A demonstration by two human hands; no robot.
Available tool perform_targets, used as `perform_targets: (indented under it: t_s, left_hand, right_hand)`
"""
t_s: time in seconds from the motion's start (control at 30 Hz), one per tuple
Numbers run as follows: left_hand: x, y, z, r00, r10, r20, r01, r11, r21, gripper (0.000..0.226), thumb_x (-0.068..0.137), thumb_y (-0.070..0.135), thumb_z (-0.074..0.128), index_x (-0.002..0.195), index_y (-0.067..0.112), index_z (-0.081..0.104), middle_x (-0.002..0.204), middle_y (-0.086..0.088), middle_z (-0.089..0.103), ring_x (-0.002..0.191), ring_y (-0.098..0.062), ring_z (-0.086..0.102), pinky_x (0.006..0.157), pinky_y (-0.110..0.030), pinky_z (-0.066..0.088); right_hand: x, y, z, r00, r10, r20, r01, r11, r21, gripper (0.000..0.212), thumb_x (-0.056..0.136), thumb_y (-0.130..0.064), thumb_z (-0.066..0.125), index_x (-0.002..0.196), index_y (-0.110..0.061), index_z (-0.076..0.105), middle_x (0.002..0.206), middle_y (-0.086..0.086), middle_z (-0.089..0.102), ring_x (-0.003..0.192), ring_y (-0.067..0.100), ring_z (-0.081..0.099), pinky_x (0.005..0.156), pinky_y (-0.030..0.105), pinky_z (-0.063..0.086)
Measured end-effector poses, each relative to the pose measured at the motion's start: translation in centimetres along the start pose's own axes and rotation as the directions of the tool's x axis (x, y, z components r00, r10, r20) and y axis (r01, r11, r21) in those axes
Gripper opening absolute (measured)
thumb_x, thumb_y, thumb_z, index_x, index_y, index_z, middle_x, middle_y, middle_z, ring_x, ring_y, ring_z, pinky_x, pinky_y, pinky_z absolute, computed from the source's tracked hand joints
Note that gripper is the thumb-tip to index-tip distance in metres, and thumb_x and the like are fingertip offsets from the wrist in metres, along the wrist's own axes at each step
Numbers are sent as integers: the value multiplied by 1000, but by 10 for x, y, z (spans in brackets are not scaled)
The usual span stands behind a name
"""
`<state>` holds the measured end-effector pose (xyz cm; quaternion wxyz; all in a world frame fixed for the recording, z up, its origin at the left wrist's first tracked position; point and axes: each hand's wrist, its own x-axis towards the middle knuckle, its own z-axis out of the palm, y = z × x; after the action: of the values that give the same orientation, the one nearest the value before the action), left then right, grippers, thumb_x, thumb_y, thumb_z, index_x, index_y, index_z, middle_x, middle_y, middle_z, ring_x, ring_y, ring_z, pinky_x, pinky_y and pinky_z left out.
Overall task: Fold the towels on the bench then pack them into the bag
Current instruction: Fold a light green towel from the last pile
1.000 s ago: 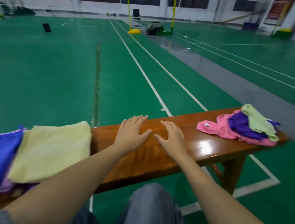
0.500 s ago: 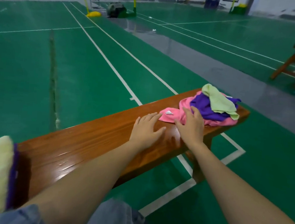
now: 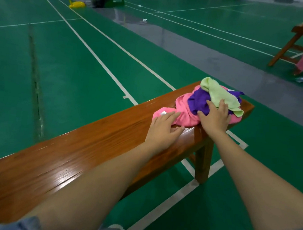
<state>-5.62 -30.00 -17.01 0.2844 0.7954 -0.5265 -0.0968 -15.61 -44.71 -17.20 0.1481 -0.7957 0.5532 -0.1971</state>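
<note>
Both forearms run from the bottom of the frame up to centre right. The left hand (image 3: 164,127) lies flat on the counter (image 3: 89,149), fingers extended and released, tips touching the near edge of the pink towel (image 3: 182,107). The right hand (image 3: 213,118) rests on the pile, fingers spread, grasping nothing. The purple towel (image 3: 199,101) lies on the pink one; the light green towel (image 3: 220,95) tops it. Pile location: the counter's far end, right of centre.
</note>
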Motion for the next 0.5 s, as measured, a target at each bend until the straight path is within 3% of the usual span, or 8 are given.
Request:
perform_targets:
  t_s: [0.1, 0.2, 0.33, 0.5]
  left_hand:
    - [-4, -7, -1, 999, -28, 37, 27, 999, 28, 53, 95, 49, 43, 144, 31, 33, 151, 6, 33, 140, -14, 25, 116, -41, 13]
    - [-9, -15, -1, 997, -60, 55, 58, 998, 33, 53, 95, 49, 42, 144, 31, 32, 152, 6, 31, 141, -13, 24, 117, -42, 12]
    - [-17, -24, -3, 996, -66, 52, 63, 996, 61, 54, 95, 50, 42, 144, 31, 31, 152, 7, 30, 141, -12, 22, 119, -42, 11]
    - [-26, -33, -11, 996, -82, 41, 78, 991, 105, 57, 93, 52, 44, 145, 32, 30, 151, 4, 32, 141, -15, 23, 118, -41, 10]
  right_hand:
    - [7, 4, 5, 1000, -16, 3, 16, 999, 39, 56, 92, -37, 56, 141, -18, 38, 149, 11, 31, 138, 32, 27, 111, 47, 28]
    - [6, 7, 9, 996, -62, -68, 65, 997, 47, 42, 91, -27, 58, 129, -11, 52, 131, 12, 50, 122, 30, 44, 101, 41, 38]
    - [2, 4, 5, 994, -74, -80, 79, 995, 58, 33, 92, -17, 56, 123, -6, 58, 119, 12, 57, 111, 29, 52, 94, 38, 44]
    - [-21, -14, 8, 988, -153, -25, 154, 985, 75, 35, 91, -18, 58, 125, -8, 57, 121, 9, 57, 113, 25, 52, 96, 36, 45]
